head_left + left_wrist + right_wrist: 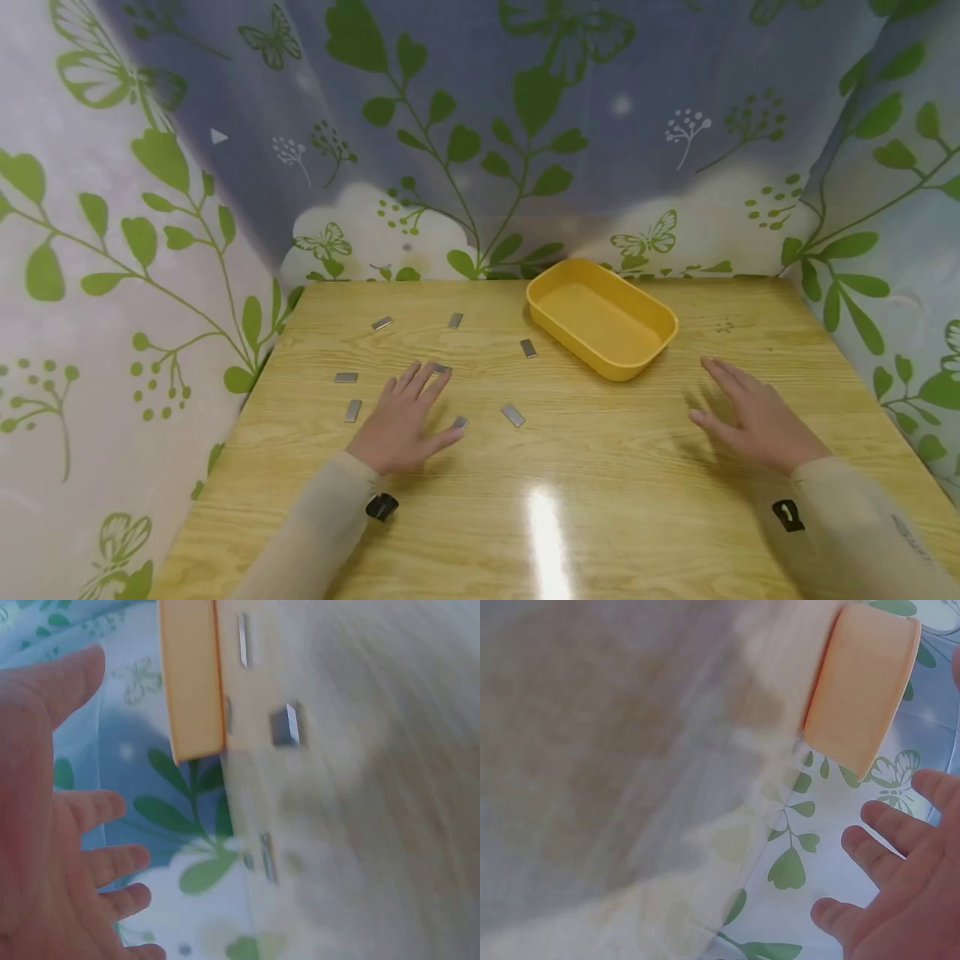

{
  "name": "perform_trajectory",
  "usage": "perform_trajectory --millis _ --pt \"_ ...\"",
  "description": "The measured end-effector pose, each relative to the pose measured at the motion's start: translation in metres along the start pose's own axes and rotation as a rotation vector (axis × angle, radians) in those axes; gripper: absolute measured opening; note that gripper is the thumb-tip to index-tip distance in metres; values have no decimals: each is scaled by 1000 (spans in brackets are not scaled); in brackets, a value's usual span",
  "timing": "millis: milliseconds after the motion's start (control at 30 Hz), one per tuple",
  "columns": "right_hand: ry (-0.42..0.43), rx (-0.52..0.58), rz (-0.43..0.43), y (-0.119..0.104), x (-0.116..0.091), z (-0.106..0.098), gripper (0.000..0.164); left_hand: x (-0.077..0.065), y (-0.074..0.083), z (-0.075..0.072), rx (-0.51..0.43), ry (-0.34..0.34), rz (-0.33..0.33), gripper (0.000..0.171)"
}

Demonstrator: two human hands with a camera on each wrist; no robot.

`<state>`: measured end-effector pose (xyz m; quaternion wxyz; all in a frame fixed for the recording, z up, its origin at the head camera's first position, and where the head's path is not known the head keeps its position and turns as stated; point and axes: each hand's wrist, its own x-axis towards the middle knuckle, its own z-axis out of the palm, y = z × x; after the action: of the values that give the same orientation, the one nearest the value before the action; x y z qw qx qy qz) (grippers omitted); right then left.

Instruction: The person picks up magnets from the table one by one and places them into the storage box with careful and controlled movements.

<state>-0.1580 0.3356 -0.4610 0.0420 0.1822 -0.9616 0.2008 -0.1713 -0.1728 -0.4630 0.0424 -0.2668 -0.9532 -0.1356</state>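
My left hand is held over the left part of the wooden table, fingers spread and nothing in its grasp. Several small grey, flat rectangular metal pieces lie scattered around and beneath it; two are partly hidden by its fingers and thumb. In the left wrist view, one metal piece shows a shiny edge, away from the fingers. To the right, my right hand hovers with straight fingers, holding nothing. A yellow rectangular tub stands between the hands, farther back, with nothing inside; the right hand is apart from it.
The wooden table reaches a patterned curtain at the back, and similar cloth hangs along both sides. More metal pieces lie toward the back left. A bright light reflection falls on the front of the tabletop.
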Motion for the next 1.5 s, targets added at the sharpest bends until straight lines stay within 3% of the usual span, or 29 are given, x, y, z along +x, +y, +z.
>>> perform_trajectory --millis 300,833,1133,1300,1500 --pt "-77 73 103 12 42 -15 80 45 33 -3 54 13 103 76" --pt "-129 116 191 28 112 -13 76 116 111 38 78 -31 178 73" --pt "-115 128 249 38 139 -7 77 137 147 48 112 -105 143 76" --pt "-112 140 283 41 146 -5 79 144 158 56 181 -142 106 77" --pt "-115 149 299 46 154 1 77 148 167 66 240 -138 48 79"
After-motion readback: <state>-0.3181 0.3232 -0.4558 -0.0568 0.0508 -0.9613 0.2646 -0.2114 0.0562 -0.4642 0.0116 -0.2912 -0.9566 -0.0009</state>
